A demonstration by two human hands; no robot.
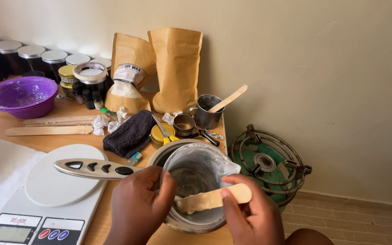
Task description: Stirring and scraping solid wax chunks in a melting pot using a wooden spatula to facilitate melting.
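Scraping a wax-coated metal pot with a flat wooden stick, near edge of the table.

The left hand (137, 206) is closed around the rim of the metal pot (195, 181), bracing it. The right hand (250, 213) pinches the wooden stick (212, 198) between thumb and fingers. The stick's long axis runs nearly level, left to right; its smeared tip points left into the pot, against the inner wall. Judged step: scraping residue loose. The next stroke calls for a steady brace and a tip kept flat to the wall. A long-handled tool (94, 169) lies across the kitchen scale (46, 199) to the left. Farther back stand two paper pouches (159, 68) and a purple bowl (20, 96).
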